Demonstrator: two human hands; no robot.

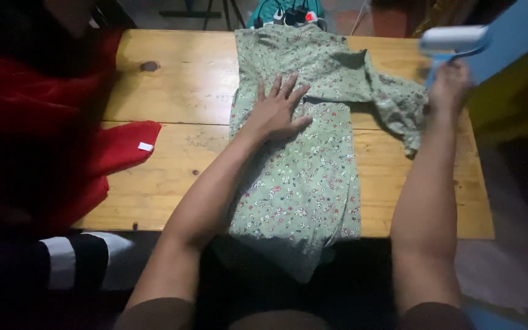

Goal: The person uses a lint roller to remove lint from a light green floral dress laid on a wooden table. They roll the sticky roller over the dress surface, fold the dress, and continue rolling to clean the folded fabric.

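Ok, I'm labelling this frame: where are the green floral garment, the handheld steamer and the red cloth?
green floral garment (300, 183), head view, on its flat lower panel.
handheld steamer (453, 38), head view, on its white head.
red cloth (120, 146), head view, on the part lying on the table.

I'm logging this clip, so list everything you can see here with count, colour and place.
dress: one, green with small flowers, laid along the table's middle, its hem hanging over the near edge
table: one, light wood, filling the view
red cloth: one, red with a small white tag, on the table's left side
striped cloth: one, black and white, below the table's near left edge
steamer: one, white and pale blue, raised above the table's far right corner, blurred
left hand: one, flat on the dress, fingers spread
right hand: one, closed round the steamer's handle
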